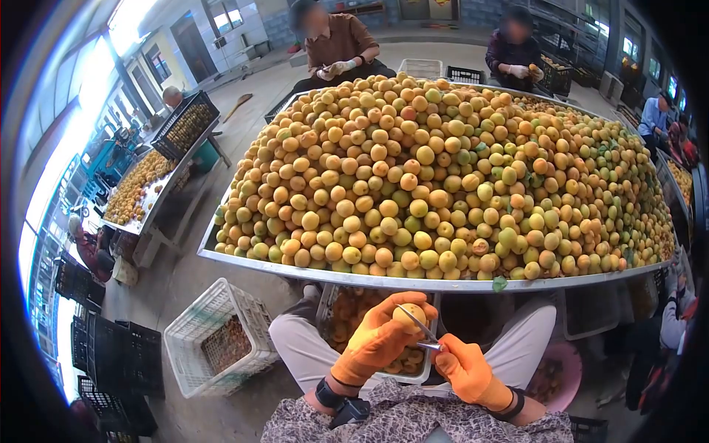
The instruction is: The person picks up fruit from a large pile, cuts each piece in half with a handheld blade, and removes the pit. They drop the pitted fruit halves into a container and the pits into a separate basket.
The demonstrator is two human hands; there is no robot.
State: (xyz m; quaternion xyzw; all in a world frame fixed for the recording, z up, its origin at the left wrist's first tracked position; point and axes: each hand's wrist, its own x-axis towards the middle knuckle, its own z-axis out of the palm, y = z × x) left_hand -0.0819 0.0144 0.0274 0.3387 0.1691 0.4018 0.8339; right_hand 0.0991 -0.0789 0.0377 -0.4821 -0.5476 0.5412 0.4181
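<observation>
My left hand (382, 336), in an orange glove, is closed around a yellow apricot (408, 319). My right hand (470, 371), gloved the same way, grips a small knife (421, 325), and its thin metal blade lies across the fruit's face. Both hands are over my lap, just in front of the metal-rimmed table (354, 279). Below them, between my knees, sits a crate (323, 304) of cut apricots (353, 314), partly hidden by my hands. A great heap of apricots (413, 184) covers the table.
A white crate (181, 343) with brownish pieces stands on the floor at left; a pink basin (567, 376) is at right. Two people (343, 44) (517, 55) work across the table. Black crates (122, 354) are stacked far left, near another fruit table (151, 210).
</observation>
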